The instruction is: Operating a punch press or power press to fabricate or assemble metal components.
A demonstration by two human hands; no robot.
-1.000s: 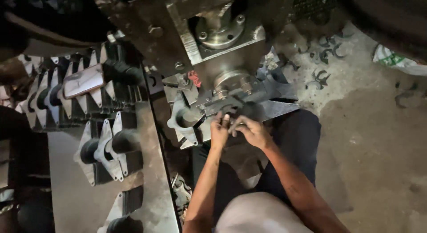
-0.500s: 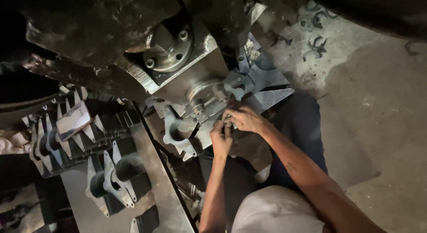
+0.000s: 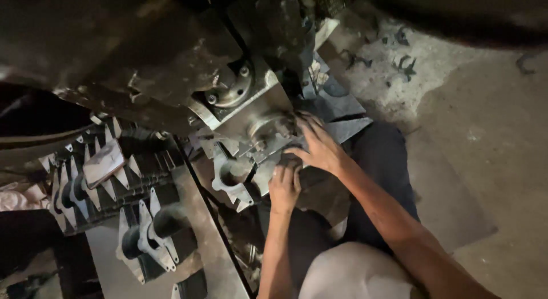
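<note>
The fingers [image 3: 301, 140] of the right hand [image 3: 319, 150] are being spread wide and laid flat over the grey metal casting [image 3: 268, 147] that is sitting under the press, with the fingertips touching its top near the round boss [image 3: 264, 125]; nothing is being gripped by them. The fingers [image 3: 285, 172] of the left hand [image 3: 284, 187] are being curled inward against the near edge of the same casting; whether anything small is being pinched in them cannot be told, since the knuckles are being turned toward the camera. The two hands are being kept just beside one another, the right one above and the left one below.

The casting is being supported on the bed of the dark machine [image 3: 171, 53], whose heavy body is being seen overhead, with a round bolted flange [image 3: 231, 87] just above the boss. A second casting with a round socket [image 3: 234, 173] is being seen just to the left of the left hand, touching the worked piece or lying close against it.

Further left, a steel desk [image 3: 108, 265] is being used to carry rows of similar flanged castings [image 3: 97, 179], stood on edge and packed together, with a few more [image 3: 151, 236] set apart nearer the camera. The person's dark trousers [image 3: 382, 173] are being seen below the right forearm, and beyond them a dusty concrete floor [image 3: 485, 133] is being strewn with small curled metal scraps [image 3: 402, 62]
</note>
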